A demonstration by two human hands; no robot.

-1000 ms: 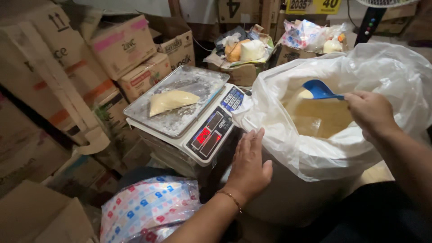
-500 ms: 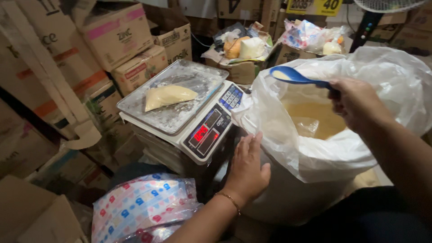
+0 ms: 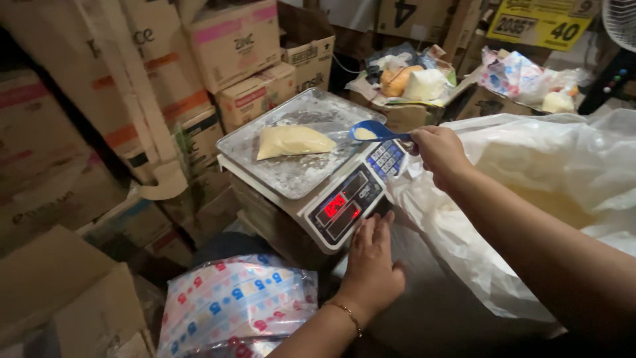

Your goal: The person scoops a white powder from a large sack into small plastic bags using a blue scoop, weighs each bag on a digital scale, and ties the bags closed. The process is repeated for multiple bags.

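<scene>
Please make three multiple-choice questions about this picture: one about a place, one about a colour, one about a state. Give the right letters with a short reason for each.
1. Where does the small filled bag lie?
A. on the scale's tray
B. inside the big sack
C. on the floor

2. What colour is the scoop?
A. red
B. blue
C. green

3. What is the state of the scoop?
A. empty
B. lying on the tray
C. holding some pale powder, held over the tray

Answers:
1. A: the bag rests on the metal tray of the scale.
2. B: the bowl and the handle are both blue.
3. C: the right hand grips the handle, a pale heap sits in the bowl, and the bowl hangs over the tray's edge. The left hand rests flat below the scale, near the big sack.
</scene>
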